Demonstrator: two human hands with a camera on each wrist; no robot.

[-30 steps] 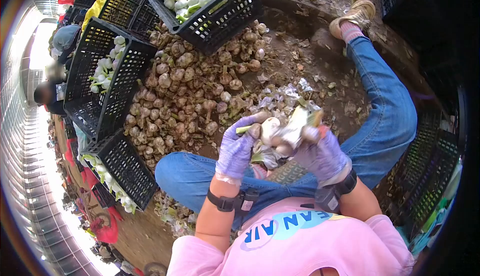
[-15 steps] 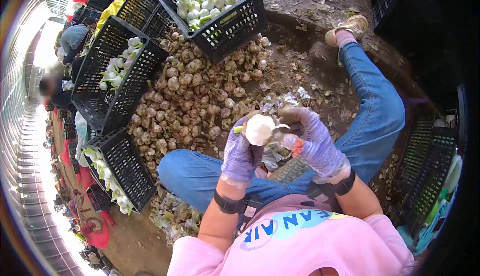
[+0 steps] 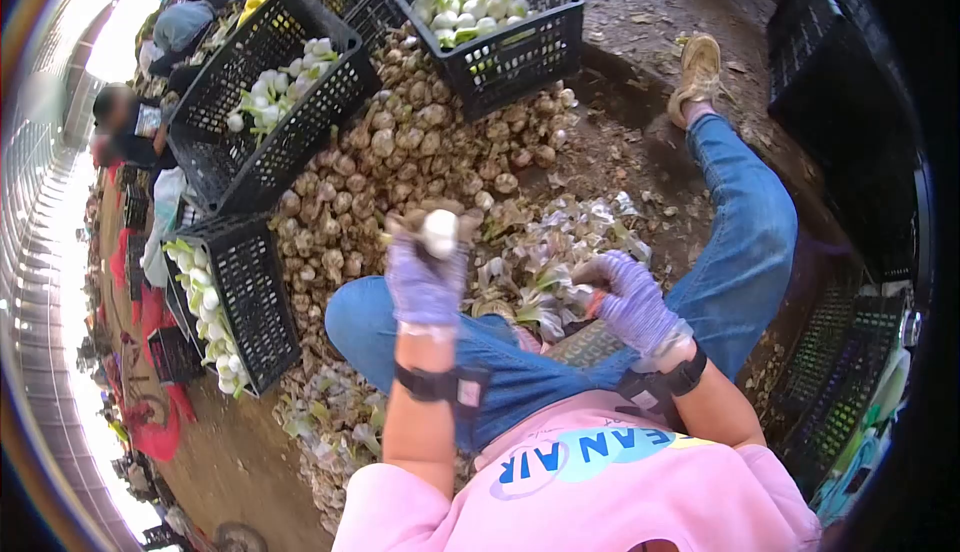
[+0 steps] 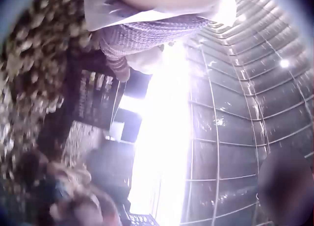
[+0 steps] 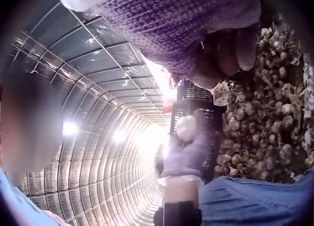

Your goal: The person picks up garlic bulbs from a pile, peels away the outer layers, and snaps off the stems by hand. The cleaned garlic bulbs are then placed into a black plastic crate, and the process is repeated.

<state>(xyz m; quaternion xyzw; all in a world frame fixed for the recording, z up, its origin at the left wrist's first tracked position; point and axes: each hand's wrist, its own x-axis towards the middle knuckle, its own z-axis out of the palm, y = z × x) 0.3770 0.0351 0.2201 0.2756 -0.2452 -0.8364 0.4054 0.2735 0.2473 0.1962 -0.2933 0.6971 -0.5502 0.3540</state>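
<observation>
My gloved left hand holds a white, peeled garlic bulb up over the near side of the garlic pile, left of my body. The right wrist view shows that same bulb in the left hand's fingers, in front of a black crate. My right hand, in a purple knit glove, is above my lap with fingers curled. A papery scrap of garlic skin shows at its fingertips. Below it lies a heap of peeled skins. In the left wrist view the bulb is hidden behind the glove.
Unpeeled garlic bulbs cover the ground ahead. Around them stand black crates holding white bulbs: one at the back, one at the left, one nearer. More crates stand right. Another person sits far left.
The left hand has moved away from the right, leftward, carrying the bulb, whose loose outer skin has come off. The right hand has closed its fingers and stays near the lap. The view has shifted left.
</observation>
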